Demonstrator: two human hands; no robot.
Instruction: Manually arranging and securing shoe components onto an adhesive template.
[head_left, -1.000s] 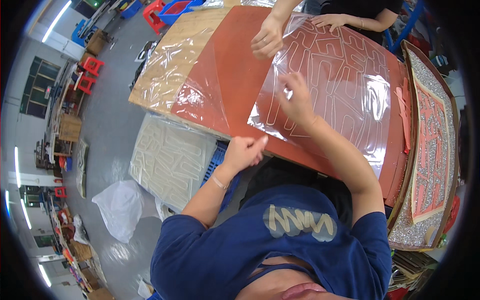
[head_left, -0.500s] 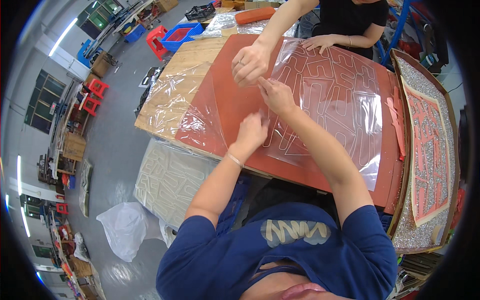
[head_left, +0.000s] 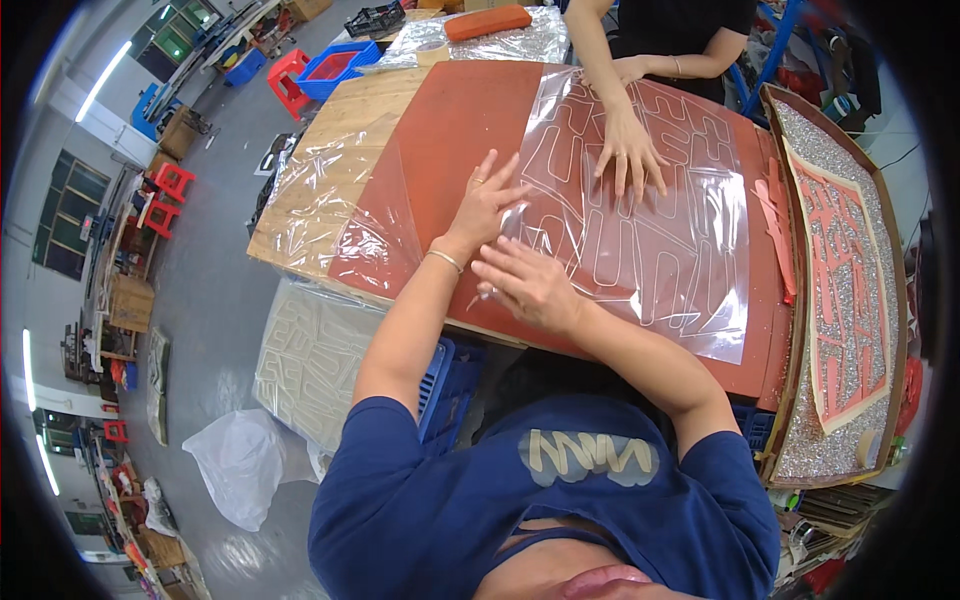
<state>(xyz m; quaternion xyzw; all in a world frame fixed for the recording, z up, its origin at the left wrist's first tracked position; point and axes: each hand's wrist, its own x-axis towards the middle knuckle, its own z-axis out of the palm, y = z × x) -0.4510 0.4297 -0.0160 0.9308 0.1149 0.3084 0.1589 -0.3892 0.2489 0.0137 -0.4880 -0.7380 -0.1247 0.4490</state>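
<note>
On the red board [head_left: 440, 120] lies a clear plastic sheet [head_left: 722, 215] marked with pale looping outlines. My left hand [head_left: 482, 208] is at the sheet's left edge with its fingers spread. Just nearer to me, my right hand [head_left: 532, 287] is held low at the same edge, fingers stretched out. The film between my hands is wrinkled and glossy; whether my fingertips press on it I cannot tell. Across the board, another person's hand [head_left: 628, 150] rests on the sheet with fingers spread, and their other hand [head_left: 628, 70] is at its far edge.
Clear film [head_left: 310, 190] covers the wooden tabletop [head_left: 385, 90] at left. Below it, another outlined sheet [head_left: 315, 365] lies by a blue crate [head_left: 440, 390]. A glittery tray [head_left: 850, 440] holding a pink cut-out panel [head_left: 835, 290] stands at right. A white plastic bag [head_left: 240, 465] is on the floor.
My right hand has come down toward me from beside the other person's hand, and its fingers have opened. My left hand has risen with fingers spread. The other person's hand has moved right onto the sheet.
</note>
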